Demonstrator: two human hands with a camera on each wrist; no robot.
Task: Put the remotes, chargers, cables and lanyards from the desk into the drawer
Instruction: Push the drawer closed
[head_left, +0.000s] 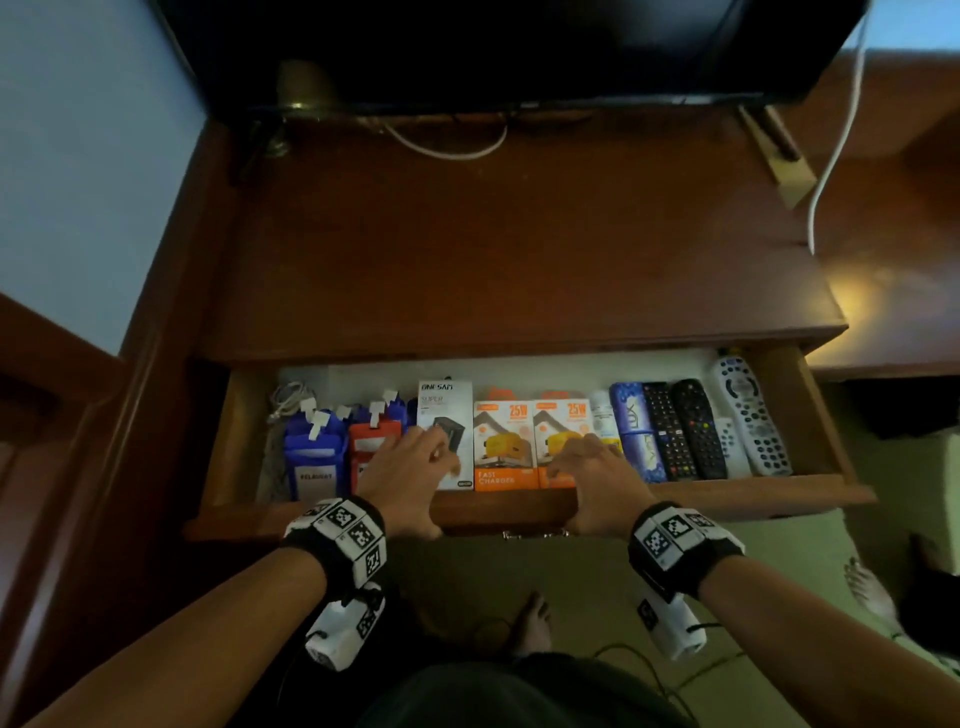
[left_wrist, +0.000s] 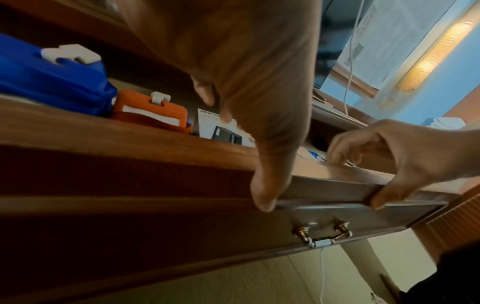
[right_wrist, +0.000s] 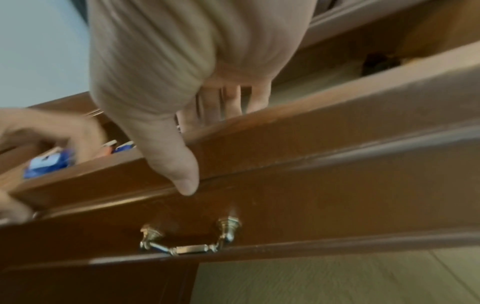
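The wooden drawer (head_left: 701, 496) stands pulled out under the desk top (head_left: 493, 234). Inside lie a coiled cable (head_left: 288, 400), blue lanyard holders (head_left: 311, 452), a red one (head_left: 371, 441), a white charger box (head_left: 444, 410), two orange charger boxes (head_left: 506, 441), black remotes (head_left: 691, 431) and a grey remote (head_left: 750, 415). My left hand (head_left: 415, 483) (left_wrist: 259, 133) grips the drawer front (left_wrist: 130, 144), fingers over its top edge, thumb on its face. My right hand (head_left: 592, 483) (right_wrist: 176, 139) grips the same front (right_wrist: 337, 144) a little to the right.
A brass handle (left_wrist: 320, 236) (right_wrist: 187, 244) hangs on the drawer front between my hands. Blue Lux soap boxes (head_left: 634, 415) lie beside the remotes. A TV (head_left: 519, 47) and a white cable (head_left: 841, 145) stand at the desk's back. My foot (head_left: 535, 623) is below the drawer.
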